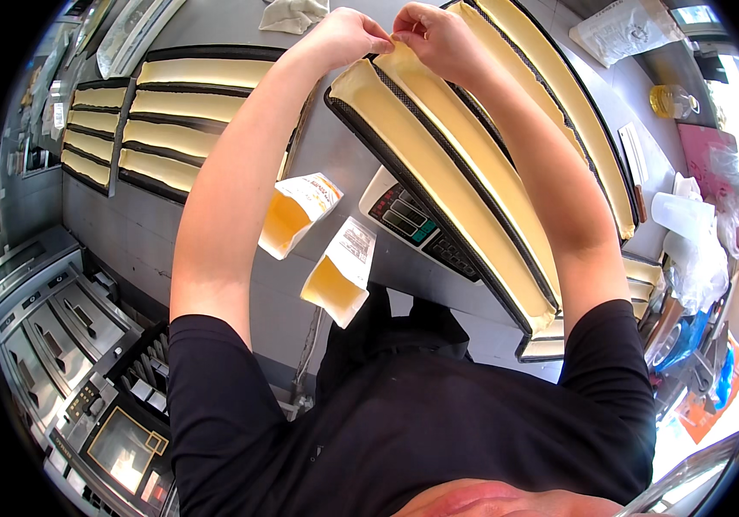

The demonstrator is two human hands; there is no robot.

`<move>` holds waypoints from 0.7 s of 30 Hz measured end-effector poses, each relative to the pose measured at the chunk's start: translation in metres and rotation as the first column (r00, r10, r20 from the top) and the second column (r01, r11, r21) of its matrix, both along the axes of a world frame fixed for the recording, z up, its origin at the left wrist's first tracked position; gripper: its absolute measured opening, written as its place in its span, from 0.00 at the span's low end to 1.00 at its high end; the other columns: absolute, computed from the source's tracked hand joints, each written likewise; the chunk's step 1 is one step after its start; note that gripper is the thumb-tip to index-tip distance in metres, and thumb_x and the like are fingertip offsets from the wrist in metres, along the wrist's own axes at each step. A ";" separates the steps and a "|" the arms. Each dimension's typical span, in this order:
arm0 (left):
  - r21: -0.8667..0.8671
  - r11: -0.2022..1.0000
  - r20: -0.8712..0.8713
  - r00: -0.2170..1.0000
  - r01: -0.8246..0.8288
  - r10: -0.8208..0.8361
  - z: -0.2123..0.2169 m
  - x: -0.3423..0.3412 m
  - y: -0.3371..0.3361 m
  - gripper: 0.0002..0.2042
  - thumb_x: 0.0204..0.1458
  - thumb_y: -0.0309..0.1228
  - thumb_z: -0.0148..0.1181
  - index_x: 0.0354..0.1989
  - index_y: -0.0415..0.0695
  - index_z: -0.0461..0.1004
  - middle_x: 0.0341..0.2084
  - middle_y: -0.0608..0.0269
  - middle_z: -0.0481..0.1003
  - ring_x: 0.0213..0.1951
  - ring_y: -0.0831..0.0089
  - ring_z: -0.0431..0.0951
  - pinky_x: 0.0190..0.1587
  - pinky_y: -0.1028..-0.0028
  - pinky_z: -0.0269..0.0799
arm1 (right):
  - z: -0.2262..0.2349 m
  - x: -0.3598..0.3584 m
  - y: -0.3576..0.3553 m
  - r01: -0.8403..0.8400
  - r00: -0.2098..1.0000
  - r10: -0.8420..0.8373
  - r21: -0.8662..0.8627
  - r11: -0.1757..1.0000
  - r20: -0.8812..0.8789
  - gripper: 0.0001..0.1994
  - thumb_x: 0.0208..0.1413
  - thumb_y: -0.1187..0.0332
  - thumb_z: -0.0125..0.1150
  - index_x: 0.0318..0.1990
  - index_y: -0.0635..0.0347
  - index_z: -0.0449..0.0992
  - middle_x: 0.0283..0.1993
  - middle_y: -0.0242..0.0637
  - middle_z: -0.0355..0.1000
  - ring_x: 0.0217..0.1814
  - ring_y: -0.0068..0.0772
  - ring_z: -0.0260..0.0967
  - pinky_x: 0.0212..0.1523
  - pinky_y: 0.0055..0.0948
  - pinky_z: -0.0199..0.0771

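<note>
A black perforated baguette pan [438,142], its long channels lined with pale yellow dough [464,151], lies at a slant in front of me. At its far end my left hand [348,39] is closed, with thumb and fingertips pinching the edge of the dough. My right hand [440,41] meets it there, fingers curled and pinching the same edge. The fingertips almost touch each other. Beneath the pan, partly covered, is a digital scale [404,215]. Two opened cartons [299,211] with yellow insides lie between my left arm and the pan.
More dough-lined pans [184,103] lie on the grey table at the left, and another pan [550,65] lies at the right. A cloth [293,15] is at the far edge. An oil bottle [673,102] and plastic bags [697,267] crowd the right side. Metal equipment [59,327] stands lower left.
</note>
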State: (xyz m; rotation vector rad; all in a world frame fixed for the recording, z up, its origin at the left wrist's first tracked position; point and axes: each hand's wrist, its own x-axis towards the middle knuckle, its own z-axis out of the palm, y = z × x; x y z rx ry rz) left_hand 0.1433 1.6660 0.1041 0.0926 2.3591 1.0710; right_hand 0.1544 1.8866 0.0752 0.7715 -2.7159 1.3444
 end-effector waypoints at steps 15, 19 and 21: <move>-0.086 0.992 -0.041 0.994 0.096 -0.100 -0.001 0.003 0.004 0.16 0.68 0.39 0.70 0.55 0.40 0.89 0.45 0.55 0.88 0.48 0.67 0.86 0.57 0.62 0.80 | -0.004 -0.005 -0.001 -0.006 1.000 0.006 -0.024 1.000 0.004 0.08 0.65 0.72 0.69 0.48 0.63 0.84 0.43 0.46 0.85 0.45 0.42 0.85 0.51 0.39 0.85; -0.145 0.981 -0.110 0.984 0.126 -0.143 -0.005 0.000 0.005 0.17 0.67 0.39 0.69 0.55 0.40 0.89 0.45 0.48 0.89 0.48 0.59 0.89 0.55 0.59 0.83 | -0.006 -0.006 0.000 -0.012 0.999 0.015 -0.054 0.998 0.043 0.08 0.65 0.72 0.69 0.48 0.63 0.84 0.42 0.45 0.86 0.44 0.41 0.85 0.50 0.38 0.85; -0.162 0.979 -0.144 0.978 0.126 -0.150 -0.005 0.001 0.005 0.17 0.67 0.39 0.69 0.54 0.39 0.89 0.46 0.47 0.89 0.48 0.56 0.89 0.55 0.58 0.84 | -0.002 -0.005 0.000 -0.034 0.997 0.036 -0.040 0.999 0.066 0.08 0.65 0.71 0.68 0.48 0.63 0.85 0.42 0.46 0.86 0.44 0.41 0.85 0.50 0.39 0.85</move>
